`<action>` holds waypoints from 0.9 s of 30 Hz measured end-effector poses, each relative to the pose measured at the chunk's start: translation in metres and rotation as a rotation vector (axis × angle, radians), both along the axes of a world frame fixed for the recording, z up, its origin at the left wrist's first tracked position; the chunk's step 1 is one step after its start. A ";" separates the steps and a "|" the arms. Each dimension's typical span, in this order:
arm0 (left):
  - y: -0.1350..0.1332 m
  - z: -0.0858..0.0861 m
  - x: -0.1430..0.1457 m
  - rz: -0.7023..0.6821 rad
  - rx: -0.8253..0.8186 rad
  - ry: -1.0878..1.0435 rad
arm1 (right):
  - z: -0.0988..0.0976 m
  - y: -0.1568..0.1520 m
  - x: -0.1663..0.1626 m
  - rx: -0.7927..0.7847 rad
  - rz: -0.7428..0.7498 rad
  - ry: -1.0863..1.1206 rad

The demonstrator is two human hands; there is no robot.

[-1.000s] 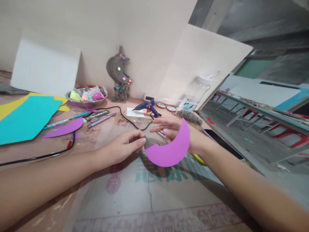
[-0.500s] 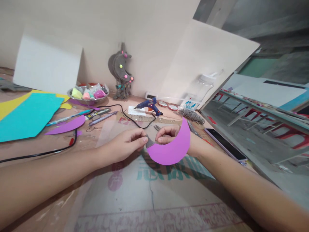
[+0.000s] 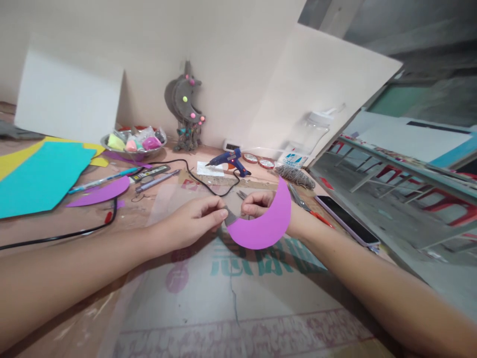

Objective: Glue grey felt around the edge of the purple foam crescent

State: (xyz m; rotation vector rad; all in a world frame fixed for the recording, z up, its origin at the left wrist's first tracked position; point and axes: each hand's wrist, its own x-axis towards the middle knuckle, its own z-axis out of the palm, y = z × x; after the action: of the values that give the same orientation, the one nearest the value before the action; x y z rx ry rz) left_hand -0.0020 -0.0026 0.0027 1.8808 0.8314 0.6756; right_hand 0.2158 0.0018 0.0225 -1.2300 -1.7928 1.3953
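A purple paper crescent (image 3: 261,232) is held up above the work surface, its left tip wrapped in grey yarn (image 3: 230,217). My left hand (image 3: 203,215) is closed in a pinch on that wrapped tip. Behind the crescent's inner curve, my right hand (image 3: 258,204) is also pinched closed, apparently on a thin strand of the yarn, which is hard to make out. The crescent's right horn covers part of my right hand and wrist. A skein of grey yarn (image 3: 296,177) lies beyond my right hand, and scissors (image 3: 298,198) rest beside my right wrist.
A blue glue gun (image 3: 231,160) with a black cord stands behind my hands. A phone (image 3: 346,219) lies at the right edge. Further back are a clear bottle (image 3: 311,134), a decorated grey moon (image 3: 186,107) and a bowl of clay packets (image 3: 164,144). Turquoise sheet (image 3: 40,176) lies left.
The view has shifted slightly. My right forearm sits a little lower, showing more of the scissors' orange handle. Both hands keep their pinches, and the crescent stays almost in place.
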 end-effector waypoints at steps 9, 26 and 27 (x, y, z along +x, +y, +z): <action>0.004 -0.006 0.002 0.150 -0.049 -0.127 | -0.003 0.000 -0.006 0.249 -0.153 0.016; 0.002 0.001 0.007 0.155 -0.079 -0.146 | -0.029 -0.016 -0.020 0.210 -0.227 0.030; 0.002 0.001 0.007 0.151 -0.068 -0.129 | -0.029 -0.016 -0.020 0.218 -0.222 0.030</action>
State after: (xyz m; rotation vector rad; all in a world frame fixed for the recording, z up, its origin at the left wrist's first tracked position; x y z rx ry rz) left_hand 0.0048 -0.0007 0.0041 1.7068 0.9074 0.8421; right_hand 0.1954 -0.0141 -0.0067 -1.2415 -1.6798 1.0594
